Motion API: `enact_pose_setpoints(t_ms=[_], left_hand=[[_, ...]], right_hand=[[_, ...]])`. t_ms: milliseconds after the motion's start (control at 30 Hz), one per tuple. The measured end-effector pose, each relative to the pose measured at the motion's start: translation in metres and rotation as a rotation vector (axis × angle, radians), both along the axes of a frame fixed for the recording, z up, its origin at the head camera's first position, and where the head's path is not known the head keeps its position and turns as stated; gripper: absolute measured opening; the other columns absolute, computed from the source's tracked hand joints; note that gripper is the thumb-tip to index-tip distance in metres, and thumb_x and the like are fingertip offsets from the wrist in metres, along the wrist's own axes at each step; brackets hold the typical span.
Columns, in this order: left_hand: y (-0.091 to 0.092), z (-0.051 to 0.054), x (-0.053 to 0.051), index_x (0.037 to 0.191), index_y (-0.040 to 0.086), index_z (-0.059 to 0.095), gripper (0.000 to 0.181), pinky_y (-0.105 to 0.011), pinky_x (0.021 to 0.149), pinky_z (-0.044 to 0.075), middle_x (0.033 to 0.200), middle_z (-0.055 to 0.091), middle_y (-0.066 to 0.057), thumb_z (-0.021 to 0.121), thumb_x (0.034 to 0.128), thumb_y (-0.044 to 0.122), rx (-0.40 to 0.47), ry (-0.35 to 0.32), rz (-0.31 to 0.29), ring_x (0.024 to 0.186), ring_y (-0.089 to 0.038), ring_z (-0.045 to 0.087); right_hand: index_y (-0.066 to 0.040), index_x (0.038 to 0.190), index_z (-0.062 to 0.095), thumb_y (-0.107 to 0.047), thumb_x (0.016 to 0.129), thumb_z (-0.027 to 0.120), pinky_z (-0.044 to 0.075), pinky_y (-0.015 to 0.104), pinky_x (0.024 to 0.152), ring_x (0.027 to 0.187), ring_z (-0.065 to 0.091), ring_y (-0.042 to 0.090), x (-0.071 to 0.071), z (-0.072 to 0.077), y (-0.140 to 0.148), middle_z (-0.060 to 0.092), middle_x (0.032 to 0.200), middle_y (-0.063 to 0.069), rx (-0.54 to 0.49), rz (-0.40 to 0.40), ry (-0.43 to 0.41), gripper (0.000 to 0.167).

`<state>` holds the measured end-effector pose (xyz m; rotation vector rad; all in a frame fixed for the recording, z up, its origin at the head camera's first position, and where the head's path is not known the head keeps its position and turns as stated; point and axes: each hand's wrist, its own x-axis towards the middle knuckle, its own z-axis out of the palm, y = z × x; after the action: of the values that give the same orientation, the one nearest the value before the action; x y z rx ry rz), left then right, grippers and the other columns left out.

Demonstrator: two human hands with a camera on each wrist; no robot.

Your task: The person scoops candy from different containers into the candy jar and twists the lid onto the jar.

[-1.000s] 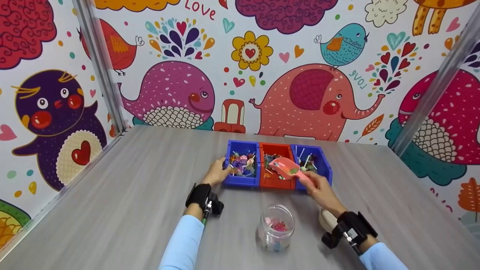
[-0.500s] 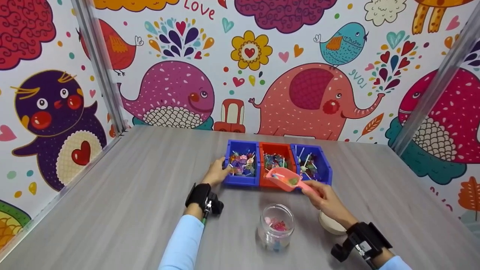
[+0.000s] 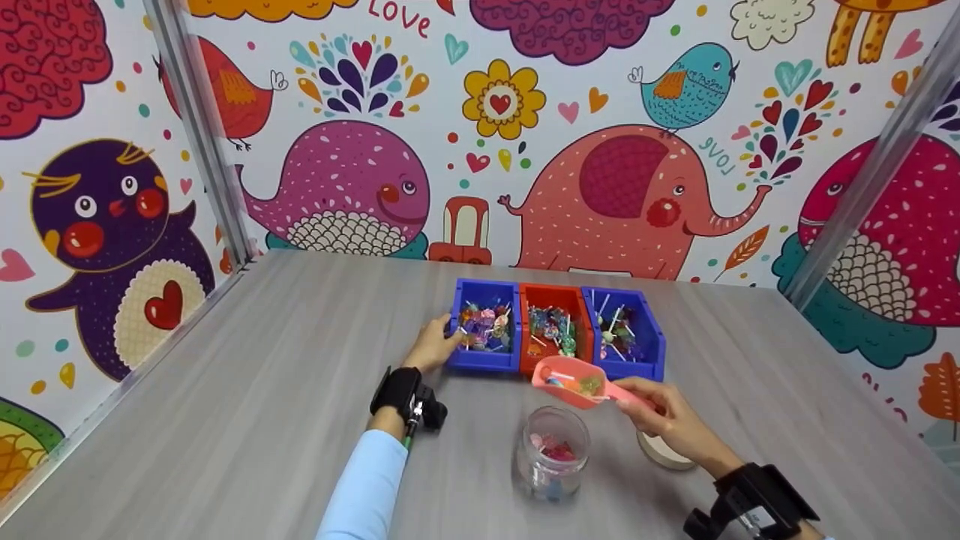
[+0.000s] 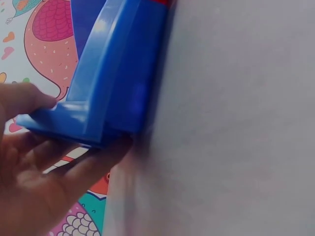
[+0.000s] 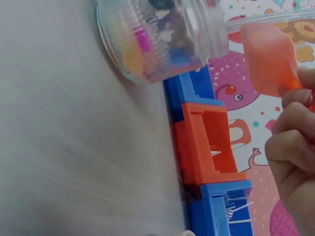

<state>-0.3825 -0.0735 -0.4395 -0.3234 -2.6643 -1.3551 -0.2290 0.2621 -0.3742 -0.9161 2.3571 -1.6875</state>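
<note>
My left hand [image 3: 433, 345] grips the left side of the blue bin [image 3: 484, 363], thumb over the rim and fingers beneath in the left wrist view. Several wrapped lollipops lie inside that bin. My right hand [image 3: 670, 416] holds a pink scoop [image 3: 562, 394] by its handle, with a few candies in its bowl. The scoop hovers above and behind an open clear jar [image 3: 550, 474], which contains pink and red pieces and something bluish lower down. In the right wrist view, the scoop [image 5: 268, 59] is level with the jar's mouth, and its contents are hidden.
Joined to the left bin are a red bin [image 3: 533, 362] and another blue bin [image 3: 641, 367], both with lollipops. A pale round lid [image 3: 665, 454] lies on the table [image 3: 300, 420] right of the jar, partly behind my right hand. Patterned walls [image 3: 465, 165] enclose the table.
My right hand has drawn the loaded scoop back from over the red bin, toward me and down to near the jar. My left hand stays on the blue bin.
</note>
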Motion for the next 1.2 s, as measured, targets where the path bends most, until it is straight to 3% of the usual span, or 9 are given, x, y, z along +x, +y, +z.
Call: enact_pose_setpoints(t_ms=[100, 233, 433, 733, 800, 833, 967, 1033, 1200], left_hand=[[0.004, 0.022, 0.023, 0.123, -0.011, 0.043, 0.044, -0.045, 0.091, 0.038, 0.117, 0.051, -0.026, 0.048, 0.0852, 0.01, 0.015, -0.028, 0.0, 0.108, -0.034, 0.048], [0.005, 0.031, 0.035, 0.121, -0.011, 0.045, 0.039, -0.043, 0.091, 0.039, 0.115, 0.053, -0.025, 0.047, 0.0877, 0.009, 0.012, -0.02, -0.009, 0.107, -0.033, 0.049], [0.004, 0.03, 0.035, 0.122, -0.01, 0.045, 0.04, -0.043, 0.094, 0.037, 0.116, 0.052, -0.026, 0.048, 0.088, 0.01, 0.033, -0.027, -0.008, 0.11, -0.034, 0.048], [0.004, 0.026, 0.032, 0.119, -0.01, 0.047, 0.037, -0.042, 0.094, 0.037, 0.114, 0.054, -0.026, 0.049, 0.0878, 0.01, 0.033, -0.007, -0.012, 0.108, -0.034, 0.049], [-0.002, -0.002, 0.006, 0.121, -0.005, 0.048, 0.043, -0.038, 0.092, 0.04, 0.114, 0.055, -0.022, 0.049, 0.0899, 0.025, 0.036, 0.063, -0.041, 0.107, -0.03, 0.051], [-0.002, -0.002, 0.004, 0.121, -0.005, 0.048, 0.044, -0.038, 0.092, 0.04, 0.114, 0.055, -0.022, 0.049, 0.0898, 0.025, 0.031, 0.063, -0.04, 0.108, -0.03, 0.051], [-0.002, 0.0, 0.006, 0.123, -0.007, 0.046, 0.046, -0.039, 0.092, 0.039, 0.116, 0.054, -0.023, 0.049, 0.0903, 0.025, 0.031, 0.068, -0.051, 0.109, -0.031, 0.049], [0.004, 0.028, 0.033, 0.121, -0.013, 0.044, 0.04, -0.044, 0.094, 0.036, 0.116, 0.051, -0.028, 0.049, 0.0884, 0.01, 0.024, 0.0, -0.031, 0.111, -0.036, 0.047], [0.003, 0.03, 0.034, 0.119, -0.011, 0.047, 0.037, -0.043, 0.092, 0.038, 0.113, 0.054, -0.025, 0.049, 0.0884, 0.01, 0.049, -0.001, -0.038, 0.108, -0.034, 0.049]], right_hand=[[0.01, 0.111, 0.051, -0.001, 0.091, 0.043, 0.023, 0.033, 0.036, 0.047, 0.03, 0.019, 0.004, 0.002, 0.002, 0.035, 0.06, 0.008, -0.013, 0.054, 0.012, 0.024], [0.01, 0.109, 0.053, 0.004, 0.089, 0.043, 0.025, 0.033, 0.037, 0.048, 0.033, 0.017, 0.008, 0.003, 0.005, 0.043, 0.066, 0.005, -0.014, 0.106, 0.047, 0.023], [0.007, 0.104, 0.058, 0.001, 0.087, 0.048, 0.038, 0.022, 0.05, 0.066, 0.047, 0.003, 0.013, 0.008, 0.008, 0.059, 0.085, -0.005, 0.056, 0.092, 0.043, 0.021], [0.003, 0.099, 0.063, -0.004, 0.086, 0.053, 0.04, 0.02, 0.054, 0.066, 0.048, 0.003, 0.01, 0.014, 0.012, 0.061, 0.081, -0.005, 0.186, 0.077, 0.042, 0.018], [0.002, 0.099, 0.063, -0.006, 0.086, 0.054, 0.041, 0.02, 0.054, 0.066, 0.049, 0.003, 0.009, 0.016, 0.013, 0.062, 0.081, -0.002, 0.209, 0.078, 0.044, 0.018], [0.002, 0.099, 0.063, -0.006, 0.086, 0.054, 0.041, 0.019, 0.054, 0.066, 0.049, 0.003, 0.008, 0.017, 0.013, 0.062, 0.08, 0.0, 0.221, 0.079, 0.048, 0.018], [0.002, 0.099, 0.063, -0.007, 0.086, 0.055, 0.041, 0.018, 0.052, 0.063, 0.049, 0.002, 0.005, 0.024, 0.013, 0.062, 0.079, 0.0, 0.272, 0.092, 0.058, 0.018], [0.003, 0.099, 0.063, -0.007, 0.086, 0.055, 0.039, 0.018, 0.048, 0.06, 0.048, 0.002, 0.005, 0.028, 0.012, 0.061, 0.079, -0.001, 0.299, 0.107, 0.066, 0.019], [0.003, 0.099, 0.064, -0.008, 0.085, 0.057, 0.035, 0.017, 0.043, 0.054, 0.045, 0.002, 0.005, 0.04, 0.007, 0.062, 0.076, 0.002, 0.354, 0.14, 0.083, 0.02]])
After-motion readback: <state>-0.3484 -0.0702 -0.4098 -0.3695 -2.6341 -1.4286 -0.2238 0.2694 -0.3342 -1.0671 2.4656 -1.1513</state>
